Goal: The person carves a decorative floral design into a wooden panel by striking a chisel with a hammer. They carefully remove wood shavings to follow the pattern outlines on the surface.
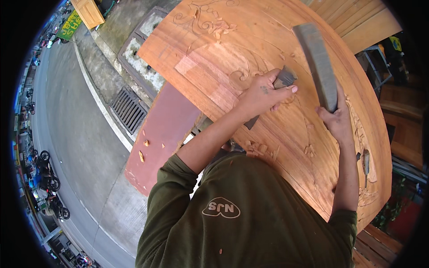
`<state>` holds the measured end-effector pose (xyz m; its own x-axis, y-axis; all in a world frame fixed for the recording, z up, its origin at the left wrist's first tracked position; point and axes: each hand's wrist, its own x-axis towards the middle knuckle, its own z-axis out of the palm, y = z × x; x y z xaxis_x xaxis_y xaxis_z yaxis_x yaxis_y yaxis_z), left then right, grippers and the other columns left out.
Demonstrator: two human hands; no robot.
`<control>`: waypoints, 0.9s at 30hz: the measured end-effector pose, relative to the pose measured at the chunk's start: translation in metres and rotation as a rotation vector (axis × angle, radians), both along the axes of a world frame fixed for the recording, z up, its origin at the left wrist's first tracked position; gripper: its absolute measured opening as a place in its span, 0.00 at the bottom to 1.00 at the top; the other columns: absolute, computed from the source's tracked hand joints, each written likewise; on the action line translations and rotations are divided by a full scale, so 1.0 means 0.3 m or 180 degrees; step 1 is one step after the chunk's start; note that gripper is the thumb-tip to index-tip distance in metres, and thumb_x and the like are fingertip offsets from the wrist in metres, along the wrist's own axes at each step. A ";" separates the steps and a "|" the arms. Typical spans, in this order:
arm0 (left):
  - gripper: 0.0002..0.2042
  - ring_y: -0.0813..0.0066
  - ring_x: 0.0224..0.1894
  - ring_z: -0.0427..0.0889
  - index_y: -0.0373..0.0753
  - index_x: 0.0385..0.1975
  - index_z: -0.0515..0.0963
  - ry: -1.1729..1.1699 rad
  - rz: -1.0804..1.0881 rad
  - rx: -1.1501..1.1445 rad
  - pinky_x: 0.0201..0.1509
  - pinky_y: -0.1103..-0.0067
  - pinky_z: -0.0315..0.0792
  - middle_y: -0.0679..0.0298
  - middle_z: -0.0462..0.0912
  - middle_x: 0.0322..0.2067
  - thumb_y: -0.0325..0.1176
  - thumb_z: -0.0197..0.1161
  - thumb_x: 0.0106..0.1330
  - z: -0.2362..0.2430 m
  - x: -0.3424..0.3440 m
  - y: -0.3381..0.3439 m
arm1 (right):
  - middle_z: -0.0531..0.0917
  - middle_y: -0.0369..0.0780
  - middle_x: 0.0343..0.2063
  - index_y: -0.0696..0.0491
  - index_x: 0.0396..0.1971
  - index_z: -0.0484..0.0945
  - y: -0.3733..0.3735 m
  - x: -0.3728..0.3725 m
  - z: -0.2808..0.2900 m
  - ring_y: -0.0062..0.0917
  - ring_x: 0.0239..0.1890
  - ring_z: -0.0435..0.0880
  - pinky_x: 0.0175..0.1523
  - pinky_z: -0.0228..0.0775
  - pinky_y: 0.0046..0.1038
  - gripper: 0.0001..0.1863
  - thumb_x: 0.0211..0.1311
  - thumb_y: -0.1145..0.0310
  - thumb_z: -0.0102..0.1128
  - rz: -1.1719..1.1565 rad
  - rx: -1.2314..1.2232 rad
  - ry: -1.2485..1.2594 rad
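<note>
My left hand point(263, 94) is closed around a chisel point(285, 77). Its worn, dark handle end sticks out above my fist, and the flat blade shows below, near the panel's surface; whether its edge touches the wood I cannot tell. In my right hand point(338, 119) is a long, grey-brown wooden mallet point(316, 62), gripped at its lower end and raised beside the chisel. Beneath both hands lies a broad wooden panel point(286, 134) with drawn scroll lines and partly carved curls. Wood chips point(222, 27) are scattered over it.
A second chisel point(366, 165) lies near the panel's right edge. A reddish-brown board point(165, 129) with chips sits to the left, lower than the panel. Beyond are a drain grate point(128, 110), a road point(67, 134) and parked motorcycles point(44, 178). Planks point(357, 20) stand at the far right.
</note>
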<state>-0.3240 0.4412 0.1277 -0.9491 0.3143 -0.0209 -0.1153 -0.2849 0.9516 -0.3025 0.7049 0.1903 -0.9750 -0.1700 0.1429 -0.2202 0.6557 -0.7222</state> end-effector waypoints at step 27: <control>0.11 0.84 0.14 0.73 0.40 0.38 0.78 0.0027 -0.0248 -0.0382 0.17 0.81 0.65 0.72 0.75 0.17 0.39 0.71 0.76 0.194 -0.033 -0.206 | 0.77 0.41 0.69 0.51 0.82 0.62 0.027 0.143 -0.059 0.27 0.69 0.77 0.71 0.70 0.33 0.50 0.59 0.81 0.75 -0.0682 -0.0905 -0.0454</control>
